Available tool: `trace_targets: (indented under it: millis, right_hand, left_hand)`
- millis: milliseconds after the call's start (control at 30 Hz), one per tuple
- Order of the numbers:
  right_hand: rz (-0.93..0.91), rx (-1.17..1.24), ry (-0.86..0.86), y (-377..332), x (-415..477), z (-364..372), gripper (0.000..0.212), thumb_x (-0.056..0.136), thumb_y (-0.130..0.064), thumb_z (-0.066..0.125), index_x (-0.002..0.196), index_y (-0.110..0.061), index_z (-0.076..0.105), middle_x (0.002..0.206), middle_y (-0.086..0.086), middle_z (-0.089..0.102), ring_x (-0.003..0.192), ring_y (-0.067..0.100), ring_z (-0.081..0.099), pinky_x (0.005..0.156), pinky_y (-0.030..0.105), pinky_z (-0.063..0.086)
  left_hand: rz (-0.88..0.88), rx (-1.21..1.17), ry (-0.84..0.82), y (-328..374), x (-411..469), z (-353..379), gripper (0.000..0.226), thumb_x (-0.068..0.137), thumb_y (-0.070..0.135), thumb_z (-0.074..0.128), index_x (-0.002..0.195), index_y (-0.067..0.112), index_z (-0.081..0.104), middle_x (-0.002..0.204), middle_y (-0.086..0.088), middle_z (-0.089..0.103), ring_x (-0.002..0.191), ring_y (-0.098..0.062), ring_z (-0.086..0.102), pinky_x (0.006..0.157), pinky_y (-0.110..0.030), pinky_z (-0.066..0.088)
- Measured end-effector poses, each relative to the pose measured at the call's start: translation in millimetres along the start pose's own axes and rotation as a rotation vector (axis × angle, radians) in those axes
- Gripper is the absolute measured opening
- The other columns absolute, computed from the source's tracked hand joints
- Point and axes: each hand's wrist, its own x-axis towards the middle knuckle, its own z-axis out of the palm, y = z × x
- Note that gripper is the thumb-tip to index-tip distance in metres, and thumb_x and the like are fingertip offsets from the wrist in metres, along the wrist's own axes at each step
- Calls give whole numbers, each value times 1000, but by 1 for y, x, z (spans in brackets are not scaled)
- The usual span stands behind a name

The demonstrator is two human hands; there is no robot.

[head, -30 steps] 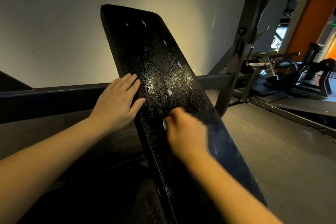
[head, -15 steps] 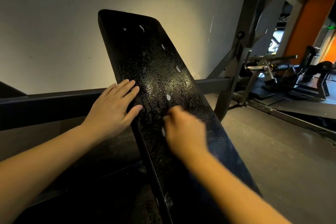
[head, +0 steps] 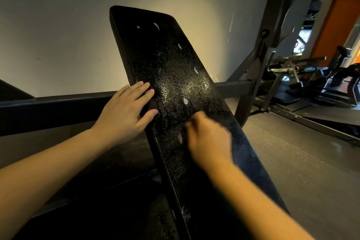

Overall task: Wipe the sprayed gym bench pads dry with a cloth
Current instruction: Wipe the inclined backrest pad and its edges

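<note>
The right hand [head: 209, 142] has slid a touch further across the tilted bench pad [head: 165, 60] since a moment ago. It is still smeared with motion, while the left hand [head: 126, 112] has stayed where it was. The left hand lies flat, fingers straight and together, over the pad's near-side edge just beside the right hand. I take that as bracing, so the sloped pad does not rock under the rubbing.

The right hand is too blurred for me to say whether its fingers clutch anything or only press down. Under it and trailing below, along the pad's far side, is what looks like a dark blue cloth [head: 247, 148], touching the vinyl. It seems to be kept low so each stroke drags it over the wet patch.

Beads of spray [head: 181, 91] glisten just above both hands and on up the pad, so most of the surface looks yet to be dried. Behind the left hand a dark crossbar [head: 58, 107] runs along the wall.
</note>
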Motion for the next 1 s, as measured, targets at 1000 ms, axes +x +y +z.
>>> trace_targets:
  millis: [1000]
  right_hand:
    - [-194, -50, -69, 12, -19, -10, 20, 98, -40, 51, 92, -21, 54, 79, 0, 67, 70, 29, 67, 52, 33, 40]
  left_hand:
    - [-5, -6, -5, 3, 1, 0, 78, 96, 65, 20, 158, 20, 36, 167, -1, 27, 156, -17, 17, 126, -36, 9]
